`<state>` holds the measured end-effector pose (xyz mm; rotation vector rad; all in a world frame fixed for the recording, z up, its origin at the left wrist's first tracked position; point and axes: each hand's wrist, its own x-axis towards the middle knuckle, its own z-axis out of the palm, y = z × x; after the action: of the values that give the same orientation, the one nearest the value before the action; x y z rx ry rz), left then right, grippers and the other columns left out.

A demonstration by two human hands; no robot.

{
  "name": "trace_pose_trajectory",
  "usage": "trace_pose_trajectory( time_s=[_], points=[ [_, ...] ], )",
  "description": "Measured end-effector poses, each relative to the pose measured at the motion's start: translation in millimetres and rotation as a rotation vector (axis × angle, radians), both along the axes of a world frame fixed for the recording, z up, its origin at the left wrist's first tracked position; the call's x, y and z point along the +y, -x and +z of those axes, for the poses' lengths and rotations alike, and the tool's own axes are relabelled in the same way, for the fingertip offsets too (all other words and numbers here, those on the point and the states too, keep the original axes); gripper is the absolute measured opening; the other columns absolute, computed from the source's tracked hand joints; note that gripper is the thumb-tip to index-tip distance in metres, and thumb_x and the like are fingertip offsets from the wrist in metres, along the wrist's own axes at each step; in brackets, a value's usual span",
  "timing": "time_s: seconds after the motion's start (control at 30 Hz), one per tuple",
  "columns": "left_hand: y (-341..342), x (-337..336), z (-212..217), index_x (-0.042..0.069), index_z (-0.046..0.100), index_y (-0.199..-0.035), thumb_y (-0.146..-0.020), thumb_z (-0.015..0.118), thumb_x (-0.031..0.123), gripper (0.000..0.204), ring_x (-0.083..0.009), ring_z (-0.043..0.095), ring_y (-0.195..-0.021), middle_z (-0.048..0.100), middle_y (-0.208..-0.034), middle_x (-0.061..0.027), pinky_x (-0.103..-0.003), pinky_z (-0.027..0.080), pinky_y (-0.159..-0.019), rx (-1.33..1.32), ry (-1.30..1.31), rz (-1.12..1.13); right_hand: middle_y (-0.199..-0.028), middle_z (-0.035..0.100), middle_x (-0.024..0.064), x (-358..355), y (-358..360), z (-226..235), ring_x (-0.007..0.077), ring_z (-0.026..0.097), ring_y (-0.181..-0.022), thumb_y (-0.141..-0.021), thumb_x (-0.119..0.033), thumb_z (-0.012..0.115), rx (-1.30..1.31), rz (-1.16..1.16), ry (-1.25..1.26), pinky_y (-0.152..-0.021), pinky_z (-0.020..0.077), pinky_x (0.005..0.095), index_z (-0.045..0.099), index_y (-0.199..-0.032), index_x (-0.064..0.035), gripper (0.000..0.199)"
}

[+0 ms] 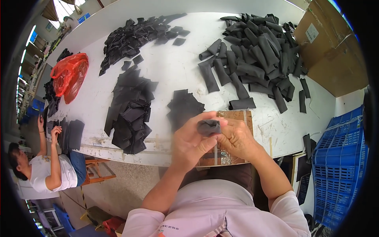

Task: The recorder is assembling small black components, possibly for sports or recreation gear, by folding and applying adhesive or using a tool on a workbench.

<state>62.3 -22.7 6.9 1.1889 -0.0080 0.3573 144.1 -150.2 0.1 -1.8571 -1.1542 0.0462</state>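
Observation:
Above the table's front edge, my left hand (188,139) and my right hand (238,138) meet around a rolled black fabric tube (208,127), its end facing up. My left fingers wrap its left side, while the right thumb and fingers pinch its right edge. Beneath my hands lies a brown board (239,115) with tape on it. Just behind my left hand is a small stack of flat black fabric pieces (184,103). Farther left sits a bigger heap of flat black pieces (132,112).
Black fabric tubes (256,47) form a big pile at the far right, beside a cardboard box (335,47). Small black pieces (130,39) spread at the far left, near a red plastic bag (71,77). Blue crates (339,162) stand right; a co-worker (51,168) sits left.

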Motion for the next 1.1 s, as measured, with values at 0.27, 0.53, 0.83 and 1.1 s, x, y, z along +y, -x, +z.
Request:
trace_pose_trajectory(
  time_s=[0.27, 0.53, 0.83, 1.1],
  points=[
    [-11.3, 5.2, 3.9, 0.0, 0.055, -0.099, -0.084, 0.055, 0.008, 0.017, -0.0051, 0.054, -0.072, 0.064, -0.083, -0.004, -0.019, 0.044, -0.065, 0.02, -0.34, -0.094, -0.062, 0.053, 0.0109, 2.9, 5.2, -11.3, 0.0274, 0.053, -0.052, -0.084, -0.02, 0.054, 0.043, 0.017, -0.089, -0.048, 0.0418, 0.0336, 0.054, -0.076, -0.0028, 0.019],
    [-10.9, 2.4, 23.7, 0.001, 0.063, -0.082, -0.08, 0.062, 0.013, 0.012, -0.0186, 0.056, -0.088, 0.064, -0.081, -0.0095, -0.031, 0.044, -0.078, -0.094, -0.345, -0.037, -0.067, 0.056, 0.0139, -0.6, 4.8, -1.4, 0.0301, 0.057, -0.059, -0.075, -0.01, 0.06, -0.014, 0.059, -0.218, -0.05, 0.0454, 0.035, 0.056, -0.087, -0.0025, 0.014],
    [-18.6, 1.2, 31.8, 0.0, 0.063, -0.073, -0.079, 0.061, 0.009, 0.012, -0.0193, 0.055, -0.086, 0.063, -0.078, -0.0044, -0.029, 0.043, -0.075, -0.094, -0.492, -0.089, -0.069, 0.055, 0.0102, -0.3, 4.8, -10.9, 0.0283, 0.053, -0.059, -0.087, -0.021, 0.048, 0.011, 0.021, -0.305, -0.055, 0.0432, 0.0341, 0.055, -0.083, -0.0045, 0.018],
    [-10.9, -13.8, 6.7, -0.002, 0.051, -0.1, -0.082, 0.058, 0.011, 0.024, -0.0173, 0.055, -0.082, 0.06, -0.079, -0.0131, -0.027, 0.044, -0.074, -0.082, -0.145, 0.07, -0.064, 0.053, 0.0118, -3.6, -1.1, -35.7, 0.03, 0.054, -0.056, -0.077, -0.014, 0.059, 0.025, 0.035, -0.093, -0.047, 0.042, 0.0379, 0.054, -0.073, -0.0013, 0.014]
  ],
)
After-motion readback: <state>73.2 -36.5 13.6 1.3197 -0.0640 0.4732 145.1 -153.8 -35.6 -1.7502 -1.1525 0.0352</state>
